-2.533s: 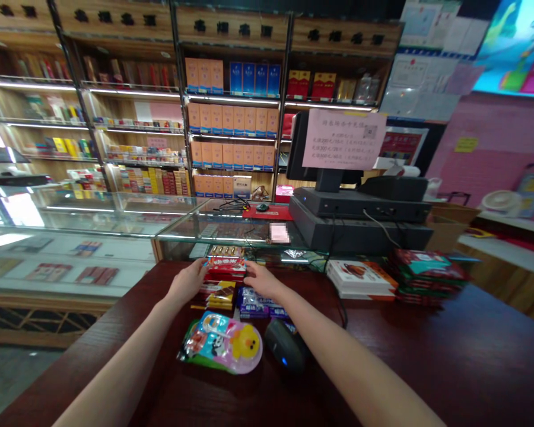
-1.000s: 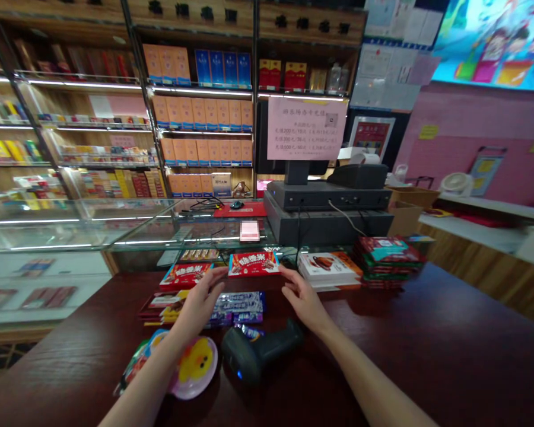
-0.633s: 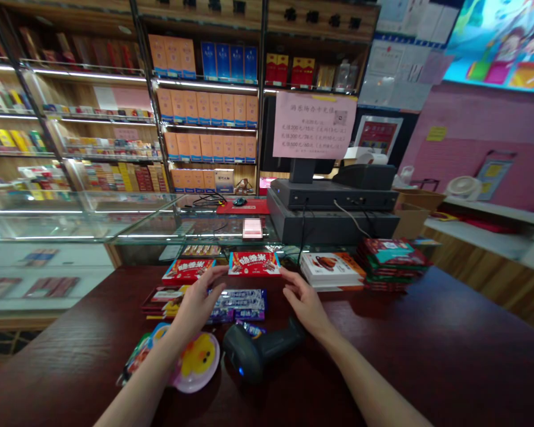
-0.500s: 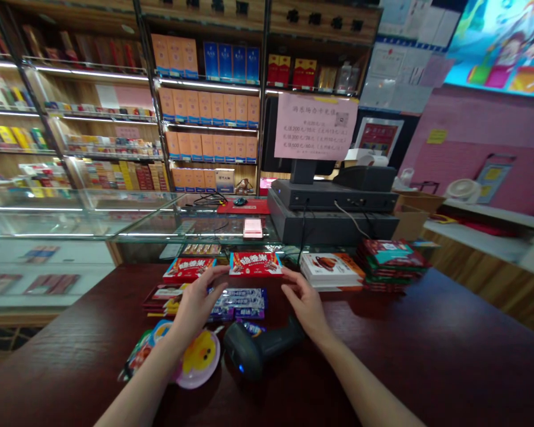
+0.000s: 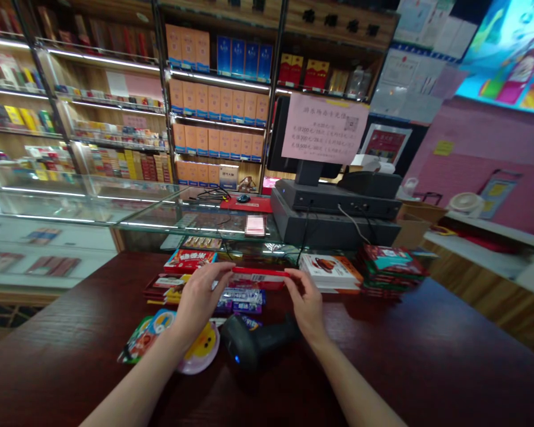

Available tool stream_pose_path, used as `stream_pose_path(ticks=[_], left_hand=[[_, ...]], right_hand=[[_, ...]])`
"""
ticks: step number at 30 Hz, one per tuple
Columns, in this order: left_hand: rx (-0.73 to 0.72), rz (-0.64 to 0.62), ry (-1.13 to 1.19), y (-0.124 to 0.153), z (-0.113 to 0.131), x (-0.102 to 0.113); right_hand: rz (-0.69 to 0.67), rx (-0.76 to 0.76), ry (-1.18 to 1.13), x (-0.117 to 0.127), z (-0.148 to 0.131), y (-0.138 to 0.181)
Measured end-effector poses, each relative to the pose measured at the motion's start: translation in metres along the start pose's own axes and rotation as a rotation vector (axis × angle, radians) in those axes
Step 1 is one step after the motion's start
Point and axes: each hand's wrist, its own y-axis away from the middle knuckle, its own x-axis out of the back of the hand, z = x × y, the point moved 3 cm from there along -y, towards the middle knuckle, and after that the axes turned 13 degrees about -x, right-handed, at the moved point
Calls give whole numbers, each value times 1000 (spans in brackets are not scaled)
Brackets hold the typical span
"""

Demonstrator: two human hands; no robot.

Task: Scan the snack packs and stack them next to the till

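Observation:
A flat red snack box [image 5: 258, 275] hangs level just above the dark wooden counter [image 5: 427, 356], pinched by its two short ends. My left hand [image 5: 200, 299] grips its left end and my right hand [image 5: 308, 305] grips its right end. Under it lie purple candy packs [image 5: 240, 299]. A second red snack box [image 5: 189, 260] lies flat to the left at the counter's far edge. A black barcode scanner [image 5: 253, 341] rests between my forearms, with a blue light on it.
A pink toy pack with a yellow duck [image 5: 196, 353] sits at the near left. White boxes [image 5: 331, 270] and a stack of dark red and green packs [image 5: 391, 267] lie to the right. Behind are a glass display case [image 5: 115, 207], a register [image 5: 338, 207] and stocked shelves.
The red box lay face-up on the counter between my open hands; now both hands have closed on its ends and lifted it level. The view has dipped slightly.

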Motion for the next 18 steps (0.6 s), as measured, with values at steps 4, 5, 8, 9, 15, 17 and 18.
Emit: stream_pose_path(ticks=[4, 5, 8, 9, 15, 17, 18], left_hand=[[-17, 2, -33, -3, 3, 4], [-43, -6, -39, -4, 3, 5], [-138, -75, -46, -5, 1, 6], [-165, -114, -53, -5, 0, 5], [-247, -306, -185, -1, -3, 1], [-257, -320, -219, 0, -3, 0], [-262, -324, -234, 0, -3, 0]], right_hand=[[-40, -35, -29, -3, -4, -1], [-43, -51, -47, -4, -5, -1], [-46, -116, -114, -5, -5, -4], [-47, -140, -132, -5, -5, -6], [-78, -223, -163, -4, -6, -9], [-81, -226, -175, -4, -7, -9], [-84, -227, -184, -5, -8, -9]])
